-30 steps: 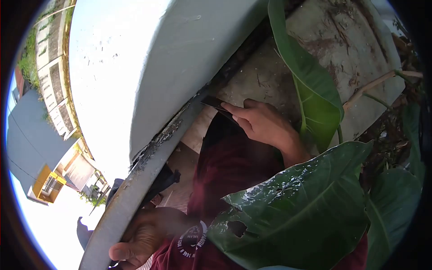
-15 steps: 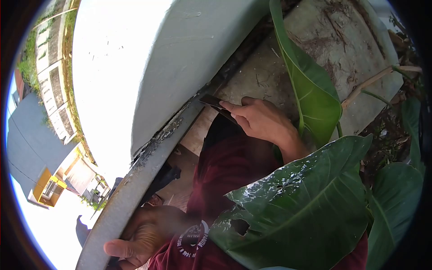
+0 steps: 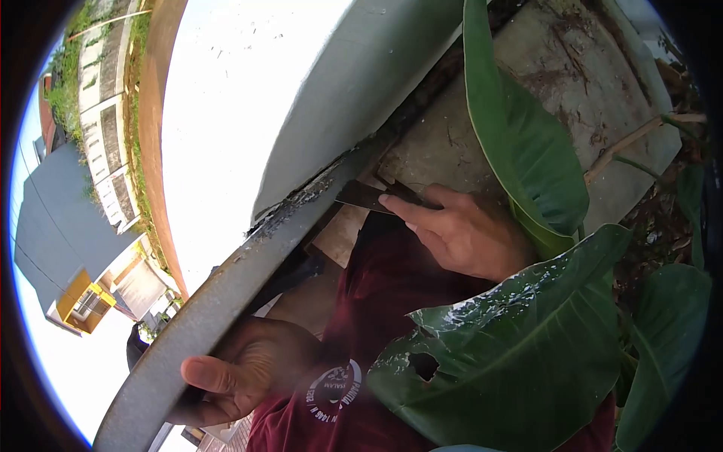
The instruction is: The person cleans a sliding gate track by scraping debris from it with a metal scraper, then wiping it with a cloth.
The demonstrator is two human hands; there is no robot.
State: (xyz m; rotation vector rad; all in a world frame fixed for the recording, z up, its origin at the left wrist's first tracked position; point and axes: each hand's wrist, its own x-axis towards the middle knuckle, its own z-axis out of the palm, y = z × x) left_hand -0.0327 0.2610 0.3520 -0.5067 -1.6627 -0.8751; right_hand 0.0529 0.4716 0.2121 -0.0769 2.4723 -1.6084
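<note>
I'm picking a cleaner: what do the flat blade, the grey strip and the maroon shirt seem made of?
Flat blade: probably dull metal, judging by its thin, straight edge. Grey strip: perhaps concrete or painted metal; matte, with flaking patches. Maroon shirt: matte fabric, showing soft folds.

Looked like an outdoor spot beside a building: had broad glossy green leaves near a smooth white painted wall, and beyond, a grey-roofed house with a yellow-framed window plus a pale panelled wall.

Blown-out daylight on the white surface, dim shade over the shirt, dark fisheye edges.
</note>
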